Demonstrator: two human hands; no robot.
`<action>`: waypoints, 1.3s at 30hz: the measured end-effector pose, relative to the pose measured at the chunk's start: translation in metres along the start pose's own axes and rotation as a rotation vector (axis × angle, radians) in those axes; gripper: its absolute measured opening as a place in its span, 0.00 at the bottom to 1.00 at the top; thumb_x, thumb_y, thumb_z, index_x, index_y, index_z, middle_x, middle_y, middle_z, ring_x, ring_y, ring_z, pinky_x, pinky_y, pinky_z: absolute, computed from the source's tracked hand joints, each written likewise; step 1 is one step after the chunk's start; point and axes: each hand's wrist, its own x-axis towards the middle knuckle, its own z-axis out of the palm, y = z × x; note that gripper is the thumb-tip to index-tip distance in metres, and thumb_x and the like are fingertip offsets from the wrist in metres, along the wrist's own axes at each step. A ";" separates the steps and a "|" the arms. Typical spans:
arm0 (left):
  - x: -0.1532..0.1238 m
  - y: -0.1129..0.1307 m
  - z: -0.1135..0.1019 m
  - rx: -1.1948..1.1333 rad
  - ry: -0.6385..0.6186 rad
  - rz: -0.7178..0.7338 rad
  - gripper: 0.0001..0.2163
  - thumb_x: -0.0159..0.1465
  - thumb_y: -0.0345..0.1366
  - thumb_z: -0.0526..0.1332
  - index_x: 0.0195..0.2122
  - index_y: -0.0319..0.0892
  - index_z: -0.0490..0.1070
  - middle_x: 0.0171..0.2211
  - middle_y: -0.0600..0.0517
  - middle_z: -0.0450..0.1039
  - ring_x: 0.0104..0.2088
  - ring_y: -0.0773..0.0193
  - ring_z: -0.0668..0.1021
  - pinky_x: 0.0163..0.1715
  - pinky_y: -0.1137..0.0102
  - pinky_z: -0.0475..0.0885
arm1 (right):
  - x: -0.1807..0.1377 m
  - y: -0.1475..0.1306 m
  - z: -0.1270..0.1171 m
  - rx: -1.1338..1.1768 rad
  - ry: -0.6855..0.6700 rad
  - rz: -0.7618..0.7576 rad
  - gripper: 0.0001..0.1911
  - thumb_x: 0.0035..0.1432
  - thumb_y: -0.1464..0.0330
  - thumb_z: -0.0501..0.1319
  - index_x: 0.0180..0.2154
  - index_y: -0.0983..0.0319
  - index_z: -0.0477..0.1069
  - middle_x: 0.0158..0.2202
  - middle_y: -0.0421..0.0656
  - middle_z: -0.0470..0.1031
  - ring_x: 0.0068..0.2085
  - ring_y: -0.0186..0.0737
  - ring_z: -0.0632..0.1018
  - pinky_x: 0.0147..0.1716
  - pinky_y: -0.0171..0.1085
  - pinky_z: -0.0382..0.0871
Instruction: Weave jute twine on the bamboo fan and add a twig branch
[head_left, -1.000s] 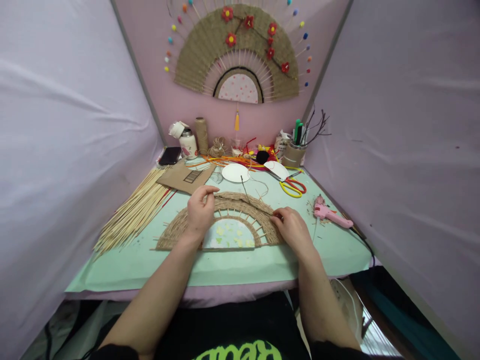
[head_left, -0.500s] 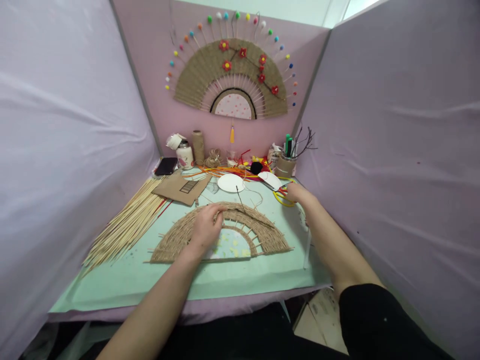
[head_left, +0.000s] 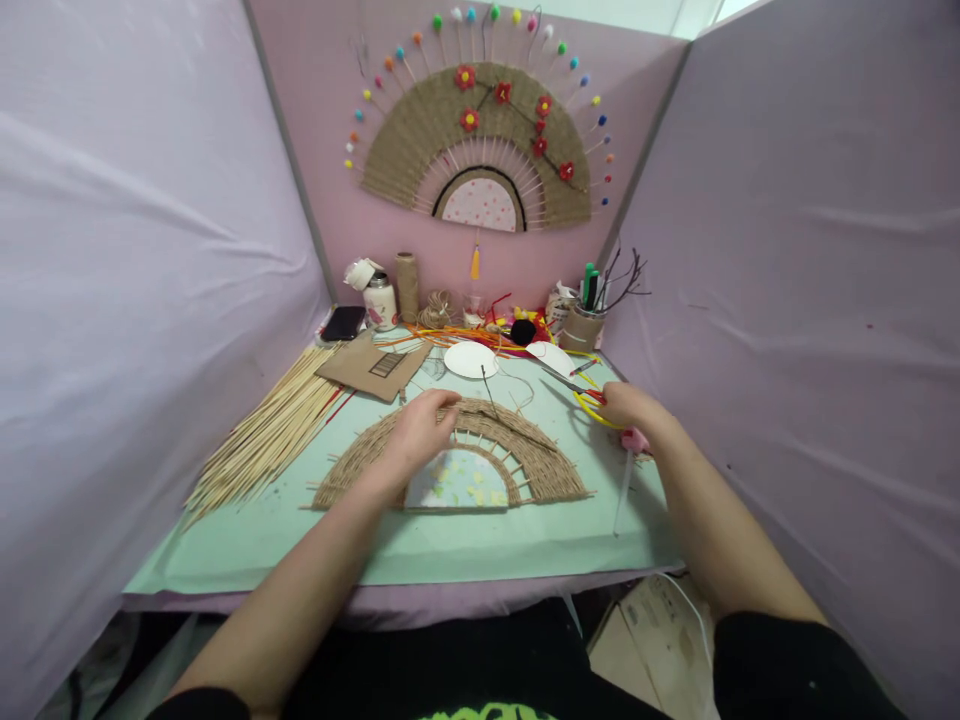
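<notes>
I see thin sticks (head_left: 262,430) far left. Next, my left hand (head_left: 421,432), half curled over woven fan (head_left: 465,478) lying flat on table (head_left: 450,552); can't tell if it pinches dark twig (head_left: 523,431) on fan. Then scissors (head_left: 587,393), held in my closed right hand (head_left: 631,406).

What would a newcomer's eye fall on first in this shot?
Probably the brown fan on the pink back wall, with its red flowers and arc of coloured balls. Below it, a woven half-round panel lies on the green tabletop, the left hand at its upper edge. To the right, the right hand holds scissors.
</notes>
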 end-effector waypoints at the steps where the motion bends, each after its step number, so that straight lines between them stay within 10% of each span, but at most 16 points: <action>1: 0.007 0.002 0.000 0.026 -0.044 -0.023 0.12 0.59 0.33 0.56 0.42 0.41 0.75 0.41 0.48 0.78 0.42 0.57 0.77 0.44 0.65 0.71 | -0.012 0.003 0.000 0.018 0.000 -0.002 0.09 0.47 0.71 0.60 0.34 0.67 0.73 0.32 0.54 0.76 0.29 0.41 0.74 0.26 0.35 0.59; 9: 0.072 0.011 0.027 0.234 -0.439 -0.156 0.12 0.58 0.36 0.57 0.37 0.38 0.78 0.37 0.44 0.79 0.38 0.58 0.78 0.39 0.70 0.69 | -0.091 -0.008 0.020 0.938 0.124 -0.167 0.16 0.49 0.58 0.60 0.36 0.62 0.64 0.24 0.38 0.68 0.24 0.33 0.66 0.23 0.33 0.59; 15: 0.066 -0.006 0.045 0.296 -0.518 -0.106 0.07 0.51 0.33 0.63 0.32 0.43 0.78 0.36 0.49 0.78 0.38 0.57 0.77 0.38 0.68 0.66 | -0.119 -0.036 0.037 1.182 0.137 -0.209 0.24 0.46 0.55 0.65 0.42 0.60 0.64 0.29 0.39 0.68 0.30 0.37 0.70 0.28 0.35 0.64; 25: 0.042 0.009 0.012 0.379 -0.053 0.461 0.09 0.64 0.33 0.56 0.31 0.43 0.75 0.32 0.50 0.76 0.38 0.59 0.72 0.47 0.59 0.55 | -0.151 -0.032 0.039 1.023 0.156 -0.170 0.23 0.45 0.59 0.66 0.42 0.61 0.66 0.34 0.43 0.71 0.34 0.41 0.71 0.32 0.38 0.66; 29: 0.039 0.020 -0.016 0.315 0.067 0.711 0.12 0.67 0.34 0.52 0.33 0.45 0.75 0.31 0.51 0.76 0.37 0.63 0.72 0.47 0.61 0.55 | -0.156 -0.024 0.036 1.072 -0.075 -0.280 0.19 0.47 0.60 0.64 0.41 0.61 0.67 0.32 0.40 0.69 0.32 0.38 0.70 0.30 0.36 0.65; 39: 0.041 0.036 -0.024 0.062 0.068 0.766 0.12 0.67 0.36 0.53 0.31 0.44 0.75 0.32 0.52 0.78 0.36 0.67 0.74 0.44 0.65 0.58 | -0.165 -0.056 0.033 1.319 -0.258 -0.441 0.18 0.45 0.63 0.64 0.39 0.61 0.64 0.27 0.36 0.61 0.28 0.33 0.63 0.28 0.33 0.58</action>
